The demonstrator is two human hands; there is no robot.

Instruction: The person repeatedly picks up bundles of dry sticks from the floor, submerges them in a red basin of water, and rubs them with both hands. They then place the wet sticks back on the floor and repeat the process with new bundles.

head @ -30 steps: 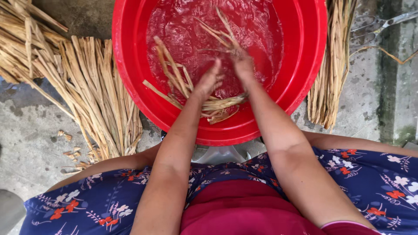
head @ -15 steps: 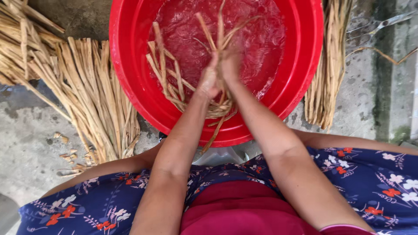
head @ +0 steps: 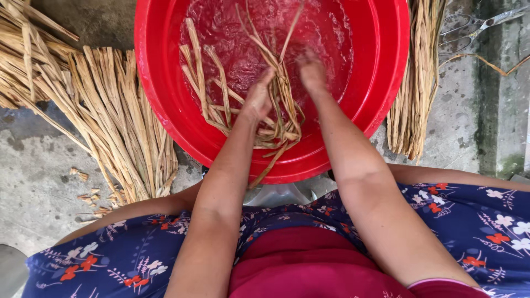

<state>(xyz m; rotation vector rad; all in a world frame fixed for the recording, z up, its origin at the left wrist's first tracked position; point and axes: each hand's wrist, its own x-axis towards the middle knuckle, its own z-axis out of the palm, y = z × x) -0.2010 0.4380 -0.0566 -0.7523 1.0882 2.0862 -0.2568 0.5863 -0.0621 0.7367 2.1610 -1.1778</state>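
Dry, tan straw strips in a big heap on the concrete floor, at the left edge, touching the outside of the tub. A few small broken bits scattered on the floor just below that heap.

Next, a round red plastic tub in the middle, at the top, with water splashing inside. Wet strips lying in the tub, some leaning up on its left wall, some poking over the near rim.

Left hand down in the tub, closed around a bunch of the wet strips. Right hand just beside it, in the water, blurry, fingers bent, close to the same bunch; hard to tell if gripping or only touching.

Right of the tub, another thin bundle of dry strips lying long and straight on the floor, touching the tub's right side. Further right, metal scissors near the top right corner of the floor, well apart from both hands.

At the bottom, blue flowered cloth over both knees, and dark red cloth between them.
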